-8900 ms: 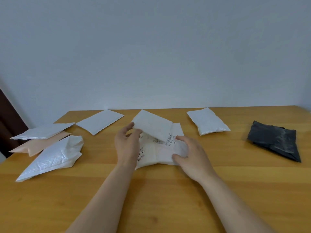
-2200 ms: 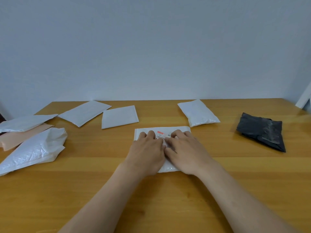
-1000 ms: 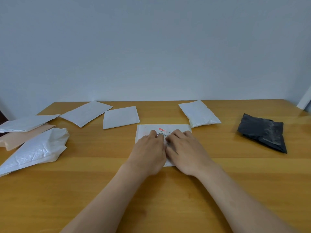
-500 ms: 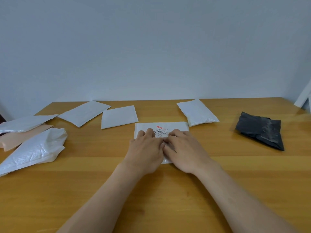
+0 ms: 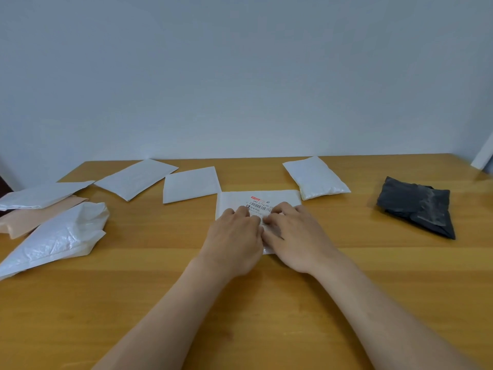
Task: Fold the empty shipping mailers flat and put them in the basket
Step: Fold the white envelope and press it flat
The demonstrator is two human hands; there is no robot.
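Observation:
A white labelled mailer (image 5: pixel 280 199) lies folded flat at the table's centre, its barcode label facing up. My left hand (image 5: pixel 233 239) and my right hand (image 5: pixel 293 237) lie side by side on its near half, palms down, pressing it onto the wood. Most of the mailer's near part is hidden under them. A flat white mailer (image 5: pixel 190 184) sits just behind and left of it. No basket is in view.
The wooden table (image 5: pixel 160 289) carries more mailers: a white one (image 5: pixel 134 178) at the back left, a puffy white one (image 5: pixel 316 177) behind right, a crumpled black one (image 5: pixel 417 205) at far right, and white (image 5: pixel 56 236), (image 5: pixel 40 194) and peach (image 5: pixel 32 216) ones at the left edge.
Since the earliest frame a white mailer was laid at the back and the labelled one was folded down. Over the last second both hands stay pressing it, barely shifting.

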